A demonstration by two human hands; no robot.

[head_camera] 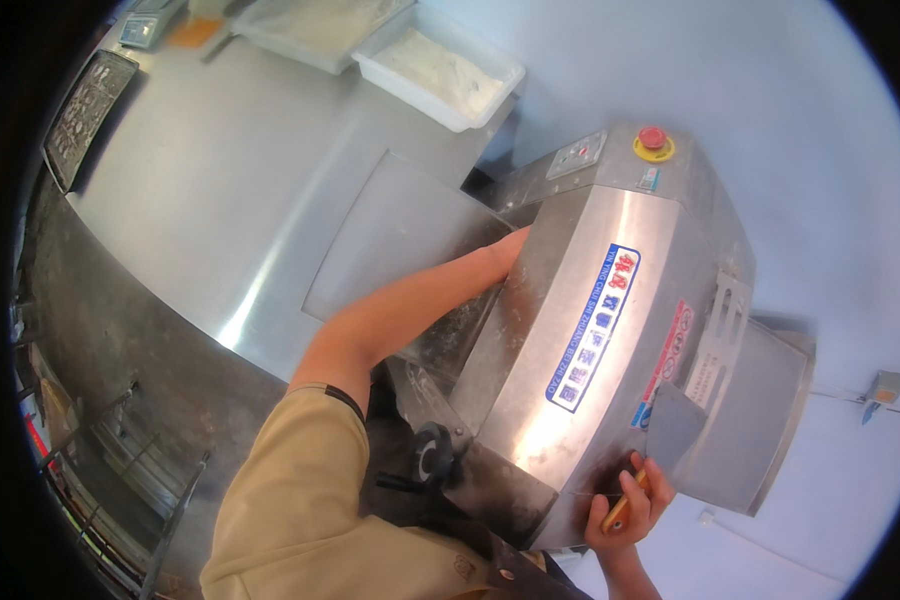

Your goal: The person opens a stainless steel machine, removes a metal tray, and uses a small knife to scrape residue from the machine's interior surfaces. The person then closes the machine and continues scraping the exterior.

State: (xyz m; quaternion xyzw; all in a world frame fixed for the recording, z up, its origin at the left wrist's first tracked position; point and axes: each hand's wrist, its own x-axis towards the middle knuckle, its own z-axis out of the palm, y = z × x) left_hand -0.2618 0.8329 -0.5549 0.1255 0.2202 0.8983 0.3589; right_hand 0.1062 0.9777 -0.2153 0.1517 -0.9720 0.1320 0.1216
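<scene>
A stainless steel dough sheeter machine (585, 322) stands before me, with a red emergency stop button (652, 138) on its top end. My left forearm reaches over the machine's flat feed tray (412, 225) and in behind the steel cover; the fingers are hidden there, so what they touch does not show. At the lower right, my right hand (630, 504) grips the wooden handle of a scraper (673, 426). Its broad, flat metal blade points upward beside the machine's side face. A black hand crank (429, 454) sits on the near side of the machine, below my left arm.
On the steel worktable (217, 172) are a white plastic tub of flour (439, 75), a second whitish tub (315, 30), a dark baking tray (94, 112) and a scale (141, 28). A metal rack (172, 525) stands lower left. Another machine tray (757, 405) juts out at right.
</scene>
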